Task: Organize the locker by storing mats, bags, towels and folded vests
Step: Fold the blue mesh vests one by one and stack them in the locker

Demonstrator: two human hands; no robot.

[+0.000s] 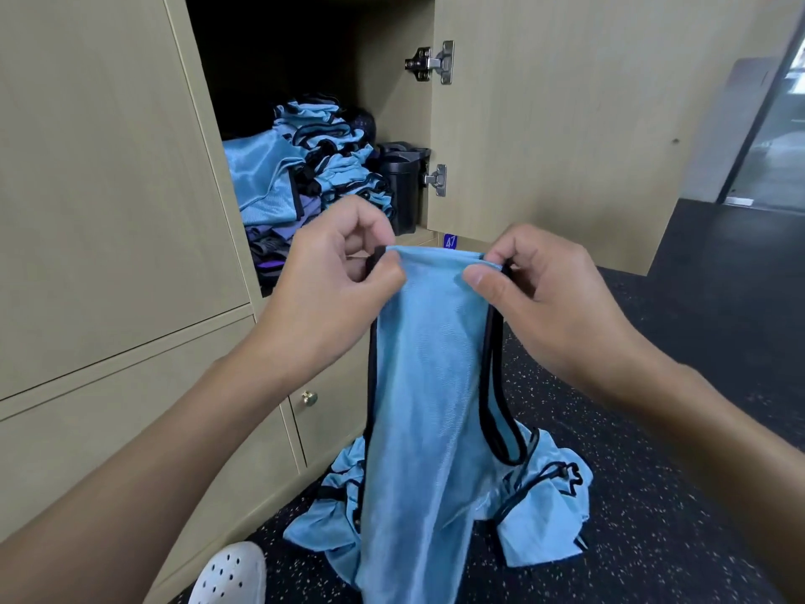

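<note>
Hands pinch a light-blue mesh vest (429,364): left hand (335,272) and right hand (544,285) grip its top edge before the open locker (305,124).

We're in a gym changing area here: pale wood-laminate lockers (109,167) with a small blue number tag (450,241), speckled black rubber flooring (662,538), and light-blue mesh sports vests (270,176) piled inside the open compartment.

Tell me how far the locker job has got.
Done: a stack of blue vests already lies in the open locker. In hand: the left hand and right hand pinch the top edge of one hanging vest, not yet folded. Left: more blue fabric lies crumpled on the floor.
</note>
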